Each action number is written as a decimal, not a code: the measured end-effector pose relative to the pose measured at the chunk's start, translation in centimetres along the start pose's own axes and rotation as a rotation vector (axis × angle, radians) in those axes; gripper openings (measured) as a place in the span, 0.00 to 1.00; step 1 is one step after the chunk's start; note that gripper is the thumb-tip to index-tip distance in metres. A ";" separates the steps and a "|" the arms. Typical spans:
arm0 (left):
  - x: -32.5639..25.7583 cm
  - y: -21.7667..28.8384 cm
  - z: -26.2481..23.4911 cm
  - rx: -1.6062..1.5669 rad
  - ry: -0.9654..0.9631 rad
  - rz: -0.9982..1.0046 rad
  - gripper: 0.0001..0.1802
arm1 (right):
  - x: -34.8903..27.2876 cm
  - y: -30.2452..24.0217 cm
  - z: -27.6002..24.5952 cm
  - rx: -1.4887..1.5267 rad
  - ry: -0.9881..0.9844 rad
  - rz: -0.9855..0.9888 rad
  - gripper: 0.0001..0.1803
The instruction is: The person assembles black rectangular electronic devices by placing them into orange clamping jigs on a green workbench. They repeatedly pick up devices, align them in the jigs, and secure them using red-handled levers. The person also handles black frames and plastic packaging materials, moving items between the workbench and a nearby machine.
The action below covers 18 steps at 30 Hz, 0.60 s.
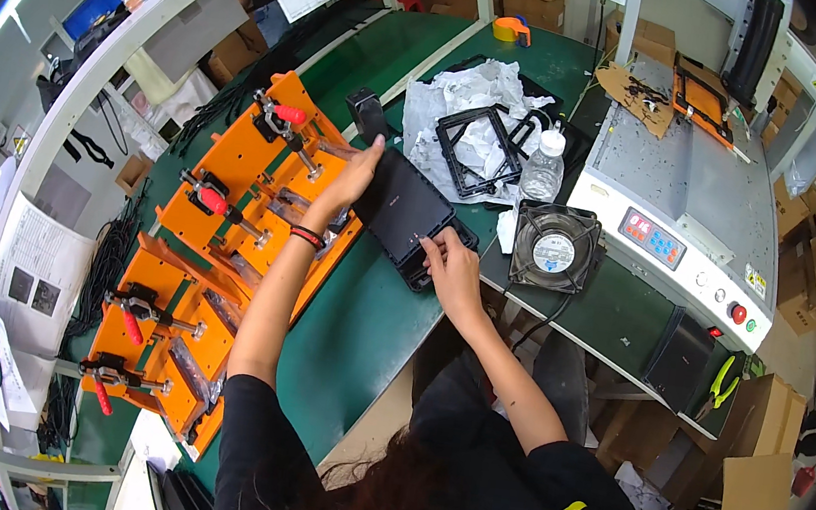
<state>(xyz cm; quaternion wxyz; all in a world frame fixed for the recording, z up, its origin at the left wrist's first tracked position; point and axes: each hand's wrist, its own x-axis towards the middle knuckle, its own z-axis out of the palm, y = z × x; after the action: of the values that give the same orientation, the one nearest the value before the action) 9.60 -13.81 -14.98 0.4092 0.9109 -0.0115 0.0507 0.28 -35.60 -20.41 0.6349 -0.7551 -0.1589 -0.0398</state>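
On the green tabletop (359, 330) we are steadying the black panel (403, 209), left hand (355, 173) flat, right hand (448, 260) pinching its edge, risking a slip off the near edge.

The green-topped counter (359, 330) carries two orange clamp jigs with red-handled toggle clamps, one (255, 182) near its middle, the other (152, 337) nearer the lower left. A flat black rectangular panel (403, 209) lies beside them, with crumpled white paper (467, 91), a clear plastic bottle (543, 165) and a square black fan (555, 247) close by.
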 end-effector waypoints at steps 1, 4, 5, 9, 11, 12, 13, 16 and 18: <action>0.3 0.0 0.6 0.016 -0.086 -0.025 0.47 | 0.1 0.6 -0.2 -0.095 0.034 -0.046 0.14; 0.9 -2.8 1.3 0.057 -0.121 -0.047 0.47 | -0.2 1.3 0.4 -0.219 0.097 -0.138 0.15; 0.7 -3.3 1.7 0.049 -0.121 -0.045 0.46 | -0.3 1.3 0.3 -0.248 0.098 -0.144 0.15; -0.1 -3.1 1.8 0.103 -0.147 -0.020 0.40 | -0.5 0.9 -0.6 -0.358 0.047 -0.135 0.15; -0.8 -2.7 1.4 0.095 -0.038 -0.018 0.36 | -0.4 0.0 -1.0 -0.358 0.070 -0.154 0.13; -1.4 -2.6 1.2 0.091 0.019 -0.020 0.33 | 0.1 -0.7 -1.1 -0.327 0.118 -0.185 0.13; -2.4 -2.0 1.9 -0.036 0.193 0.005 0.32 | 0.7 -0.9 -1.5 -0.306 0.176 -0.210 0.12; -8.1 -1.0 5.5 -0.345 0.630 0.009 0.30 | 4.4 -0.5 -2.3 -0.189 0.197 -0.224 0.12; -10.2 -1.8 8.4 -0.471 0.741 -0.085 0.30 | 7.5 1.1 -2.3 -0.226 0.112 -0.156 0.17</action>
<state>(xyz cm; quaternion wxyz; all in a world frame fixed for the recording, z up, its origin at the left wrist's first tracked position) 0.31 -19.10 -22.97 0.5840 0.7128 0.1622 0.3530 8.03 -36.55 -19.02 0.5488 -0.8036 -0.1760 -0.1486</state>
